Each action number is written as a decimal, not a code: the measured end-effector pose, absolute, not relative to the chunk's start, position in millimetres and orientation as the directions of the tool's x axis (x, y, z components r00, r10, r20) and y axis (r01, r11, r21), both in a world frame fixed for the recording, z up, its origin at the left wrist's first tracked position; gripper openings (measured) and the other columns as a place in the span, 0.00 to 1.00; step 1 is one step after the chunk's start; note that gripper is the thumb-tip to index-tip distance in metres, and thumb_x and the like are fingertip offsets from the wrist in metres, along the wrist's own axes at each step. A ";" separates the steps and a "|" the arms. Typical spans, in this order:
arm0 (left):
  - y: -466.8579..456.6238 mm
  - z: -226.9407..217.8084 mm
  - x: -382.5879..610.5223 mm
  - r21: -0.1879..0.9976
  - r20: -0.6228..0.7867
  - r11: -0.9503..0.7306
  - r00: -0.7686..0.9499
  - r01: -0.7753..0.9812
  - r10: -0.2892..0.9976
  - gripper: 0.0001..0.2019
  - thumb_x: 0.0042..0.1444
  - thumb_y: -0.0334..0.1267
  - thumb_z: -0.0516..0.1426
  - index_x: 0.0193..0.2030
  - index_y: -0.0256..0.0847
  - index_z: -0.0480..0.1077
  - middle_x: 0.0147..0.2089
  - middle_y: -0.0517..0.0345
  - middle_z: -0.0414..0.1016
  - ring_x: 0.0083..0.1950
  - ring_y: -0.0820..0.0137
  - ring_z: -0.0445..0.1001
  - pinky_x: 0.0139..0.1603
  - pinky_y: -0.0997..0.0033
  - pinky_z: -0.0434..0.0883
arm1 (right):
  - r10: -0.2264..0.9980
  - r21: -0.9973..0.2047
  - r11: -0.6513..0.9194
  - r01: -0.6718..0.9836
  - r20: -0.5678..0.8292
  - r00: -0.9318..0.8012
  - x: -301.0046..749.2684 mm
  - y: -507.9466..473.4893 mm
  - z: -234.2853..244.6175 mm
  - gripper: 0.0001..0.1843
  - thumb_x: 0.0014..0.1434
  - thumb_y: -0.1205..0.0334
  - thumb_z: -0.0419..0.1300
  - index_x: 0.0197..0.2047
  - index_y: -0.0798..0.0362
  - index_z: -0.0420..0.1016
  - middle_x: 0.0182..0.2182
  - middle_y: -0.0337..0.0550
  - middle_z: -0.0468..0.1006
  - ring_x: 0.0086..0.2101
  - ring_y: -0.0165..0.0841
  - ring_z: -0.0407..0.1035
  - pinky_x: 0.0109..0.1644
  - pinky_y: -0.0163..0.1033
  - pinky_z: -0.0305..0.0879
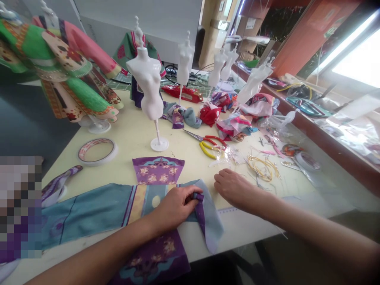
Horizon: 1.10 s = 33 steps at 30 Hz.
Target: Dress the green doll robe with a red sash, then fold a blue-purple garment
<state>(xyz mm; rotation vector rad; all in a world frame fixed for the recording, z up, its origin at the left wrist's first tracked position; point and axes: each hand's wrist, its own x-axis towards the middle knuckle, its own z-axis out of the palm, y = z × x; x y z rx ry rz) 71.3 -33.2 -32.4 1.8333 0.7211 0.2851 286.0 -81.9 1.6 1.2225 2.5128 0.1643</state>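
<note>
Below the white plastic dress form (pixel 147 83), I log my left hand (pixel 175 208) pinching the purple-edged fold (pixel 199 208) of a long teal printed cloth panel (pixel 89 209), my right hand (pixel 234 189) open and empty beside it, the panel lying flat, not fitted on any form.

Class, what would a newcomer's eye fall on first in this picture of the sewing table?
The bright green and pink doll gown at the upper left stands out first, near a white dress form on the table. In the foreground, the left hand pinches folded blue and purple printed fabric, and the right hand rests beside it. Scissors with red and yellow handles lie just beyond.
</note>
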 end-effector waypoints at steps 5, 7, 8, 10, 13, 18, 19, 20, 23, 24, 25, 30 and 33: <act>-32.6 -32.7 71.6 0.917 -0.138 -0.223 0.788 0.330 0.600 0.17 0.54 0.30 0.52 0.50 0.40 0.72 0.46 0.57 0.79 0.43 0.68 0.76 0.44 0.71 0.70 | 0.771 0.269 0.635 0.724 -0.276 -0.574 283.3 -80.1 2.6 0.07 0.53 0.76 0.55 0.29 0.57 0.71 0.26 0.46 0.70 0.30 0.37 0.63 0.33 0.41 0.49; -32.5 -32.6 71.6 0.915 -0.136 -0.228 0.787 0.333 0.601 0.17 0.54 0.30 0.52 0.50 0.40 0.72 0.46 0.57 0.79 0.43 0.68 0.76 0.44 0.71 0.70 | 0.773 0.270 0.632 0.726 -0.276 -0.571 284.2 -79.1 0.9 0.07 0.54 0.76 0.55 0.29 0.57 0.71 0.26 0.46 0.70 0.30 0.37 0.63 0.32 0.41 0.49; -32.6 -32.6 71.5 0.914 -0.135 -0.231 0.787 0.333 0.602 0.17 0.54 0.30 0.52 0.50 0.39 0.72 0.46 0.57 0.79 0.43 0.67 0.76 0.44 0.71 0.70 | 0.775 0.270 0.630 0.728 -0.274 -0.569 285.1 -78.6 -0.3 0.07 0.54 0.75 0.55 0.29 0.57 0.71 0.26 0.46 0.70 0.30 0.37 0.63 0.32 0.41 0.49; -32.7 -32.7 71.2 0.912 -0.137 -0.233 0.786 0.338 0.602 0.17 0.54 0.30 0.52 0.50 0.39 0.72 0.45 0.56 0.79 0.42 0.68 0.76 0.43 0.71 0.70 | 0.780 0.267 0.624 0.734 -0.269 -0.565 287.2 -77.8 -2.9 0.07 0.55 0.75 0.55 0.29 0.57 0.70 0.26 0.45 0.70 0.30 0.37 0.62 0.33 0.41 0.49; -33.0 -33.4 70.9 0.913 -0.135 -0.234 0.788 0.335 0.601 0.17 0.54 0.30 0.53 0.50 0.39 0.72 0.45 0.57 0.79 0.41 0.68 0.76 0.43 0.70 0.70 | 0.783 0.256 0.620 0.742 -0.261 -0.564 290.7 -77.4 -6.1 0.07 0.56 0.75 0.54 0.29 0.57 0.70 0.27 0.45 0.70 0.30 0.35 0.61 0.34 0.41 0.50; -33.3 -33.7 71.4 0.919 -0.130 -0.226 0.791 0.322 0.598 0.17 0.54 0.30 0.53 0.49 0.40 0.73 0.45 0.57 0.79 0.41 0.68 0.77 0.42 0.71 0.71 | 0.798 0.230 0.600 0.766 -0.240 -0.553 295.0 -79.9 -7.9 0.09 0.59 0.74 0.52 0.30 0.57 0.69 0.27 0.44 0.69 0.30 0.34 0.60 0.35 0.40 0.50; -33.3 -33.4 71.4 0.918 -0.130 -0.229 0.790 0.325 0.599 0.17 0.54 0.30 0.53 0.49 0.40 0.73 0.45 0.57 0.79 0.41 0.68 0.77 0.43 0.71 0.70 | 0.802 0.224 0.595 0.772 -0.236 -0.549 295.4 -80.5 -7.5 0.09 0.60 0.74 0.51 0.29 0.57 0.69 0.27 0.44 0.69 0.30 0.34 0.60 0.35 0.40 0.51; -33.4 -33.1 71.4 0.917 -0.129 -0.232 0.790 0.326 0.600 0.17 0.54 0.30 0.53 0.49 0.40 0.73 0.45 0.57 0.79 0.42 0.68 0.76 0.43 0.71 0.70 | 0.806 0.216 0.589 0.779 -0.234 -0.544 295.5 -81.1 -6.8 0.10 0.60 0.74 0.51 0.29 0.56 0.69 0.27 0.43 0.69 0.30 0.33 0.60 0.35 0.40 0.51; -33.4 -32.2 71.0 0.915 -0.133 -0.232 0.790 0.329 0.598 0.17 0.54 0.30 0.53 0.49 0.40 0.73 0.45 0.57 0.79 0.42 0.68 0.76 0.43 0.71 0.70 | 0.811 0.195 0.579 0.791 -0.235 -0.536 294.3 -81.5 -3.7 0.10 0.60 0.74 0.51 0.29 0.56 0.69 0.27 0.43 0.69 0.29 0.32 0.60 0.36 0.39 0.52; -33.4 -32.1 70.9 0.916 -0.138 -0.227 0.790 0.332 0.597 0.17 0.54 0.30 0.52 0.50 0.40 0.73 0.45 0.57 0.79 0.41 0.68 0.76 0.42 0.71 0.70 | 0.810 0.192 0.580 0.792 -0.238 -0.535 293.4 -81.1 -2.7 0.10 0.59 0.74 0.52 0.29 0.56 0.69 0.27 0.43 0.70 0.29 0.32 0.60 0.36 0.39 0.52; -33.4 -32.1 70.8 0.915 -0.145 -0.223 0.789 0.337 0.597 0.17 0.54 0.31 0.52 0.50 0.40 0.72 0.45 0.57 0.79 0.41 0.68 0.76 0.42 0.71 0.70 | 0.809 0.189 0.581 0.792 -0.242 -0.536 292.5 -80.5 -2.0 0.10 0.59 0.74 0.52 0.29 0.56 0.69 0.27 0.43 0.70 0.29 0.32 0.61 0.36 0.39 0.52; -33.2 -33.1 71.2 0.911 -0.165 -0.212 0.783 0.354 0.599 0.17 0.55 0.32 0.52 0.51 0.40 0.72 0.46 0.56 0.79 0.41 0.67 0.76 0.42 0.70 0.71 | 0.804 0.187 0.585 0.790 -0.259 -0.534 289.7 -76.5 -2.0 0.08 0.55 0.76 0.54 0.29 0.58 0.71 0.26 0.45 0.71 0.29 0.34 0.62 0.34 0.40 0.52; -33.2 -33.7 71.2 0.914 -0.155 -0.215 0.786 0.344 0.599 0.17 0.55 0.31 0.52 0.50 0.40 0.72 0.46 0.55 0.79 0.43 0.66 0.76 0.44 0.70 0.71 | 0.800 0.172 0.589 0.789 -0.261 -0.540 291.7 -76.0 -4.8 0.08 0.55 0.76 0.54 0.28 0.57 0.71 0.26 0.45 0.71 0.29 0.33 0.61 0.34 0.39 0.52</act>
